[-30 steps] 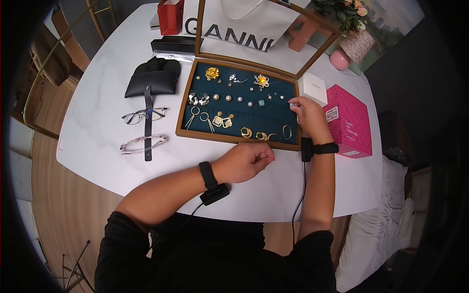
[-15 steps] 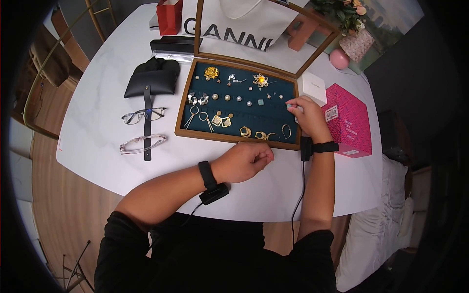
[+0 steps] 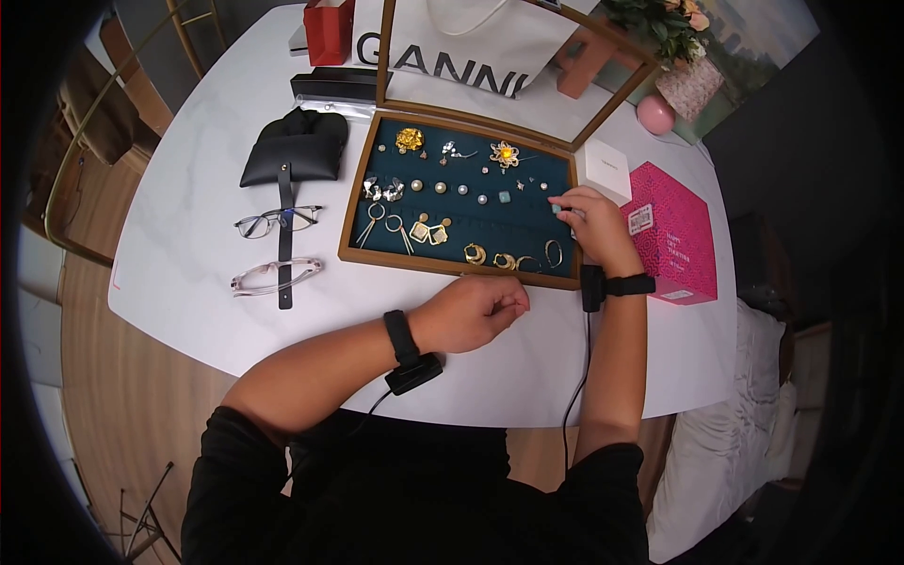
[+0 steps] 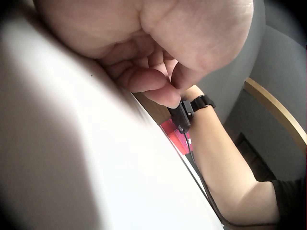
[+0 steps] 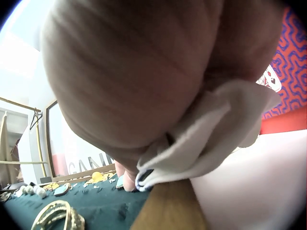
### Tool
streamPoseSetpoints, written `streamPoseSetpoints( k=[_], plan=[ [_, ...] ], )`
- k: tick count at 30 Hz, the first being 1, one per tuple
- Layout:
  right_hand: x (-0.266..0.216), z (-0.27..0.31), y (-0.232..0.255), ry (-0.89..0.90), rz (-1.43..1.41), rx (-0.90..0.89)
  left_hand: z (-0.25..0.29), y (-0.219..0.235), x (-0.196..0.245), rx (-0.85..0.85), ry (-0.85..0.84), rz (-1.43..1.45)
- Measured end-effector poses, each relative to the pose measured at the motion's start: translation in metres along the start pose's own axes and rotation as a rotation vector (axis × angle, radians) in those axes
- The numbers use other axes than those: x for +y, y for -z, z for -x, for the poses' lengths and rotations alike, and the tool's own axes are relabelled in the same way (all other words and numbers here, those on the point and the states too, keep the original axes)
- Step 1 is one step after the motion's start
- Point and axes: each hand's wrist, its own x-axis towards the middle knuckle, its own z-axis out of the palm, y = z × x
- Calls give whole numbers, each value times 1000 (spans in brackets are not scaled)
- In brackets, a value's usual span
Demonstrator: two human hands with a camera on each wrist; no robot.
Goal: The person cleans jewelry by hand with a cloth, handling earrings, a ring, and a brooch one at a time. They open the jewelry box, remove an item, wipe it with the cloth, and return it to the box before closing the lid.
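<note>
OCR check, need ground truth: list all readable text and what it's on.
"GANNI", on the white bag; last letter partly hidden.
"HAPPY GET TOGETHER", on the pink box; line below too blurred.
White box: print too small.
Stickers on the pink box: too small to read.

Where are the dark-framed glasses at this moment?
In the head view, the dark-framed glasses lie on the left of the table, across the black strap, between the black pouch and the pale-framed glasses.
</note>
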Motion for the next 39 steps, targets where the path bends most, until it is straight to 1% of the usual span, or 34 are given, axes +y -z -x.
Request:
streamPoseSetpoints(
  k=[7,10,13,19,22,25,31,39],
  plan=[
    [0,2,3,-21,-11,-22,0,1,1,-6,6,-3],
    [-2,1,4,2,14,-19,0,0,-1,1,-7,-3],
    [-6,0,4,-26,42,-12,0,0,-1,3,-13,-7],
    [-17,2,-1,-91,191,25,0,-2,-1,11,-24,-19],
    [-23,4,-2,-68,256,44,1,-1,0,11,-27,-17],
    [-22,3,-2,-55,297,25,1,-1,1,9,-29,-16],
    [-25,3,0,-49,298,32,0,-2,0,10,-34,-32],
    [-19,6,-1,-98,268,34,1,-2,-2,8,-43,-37]
  ],
)
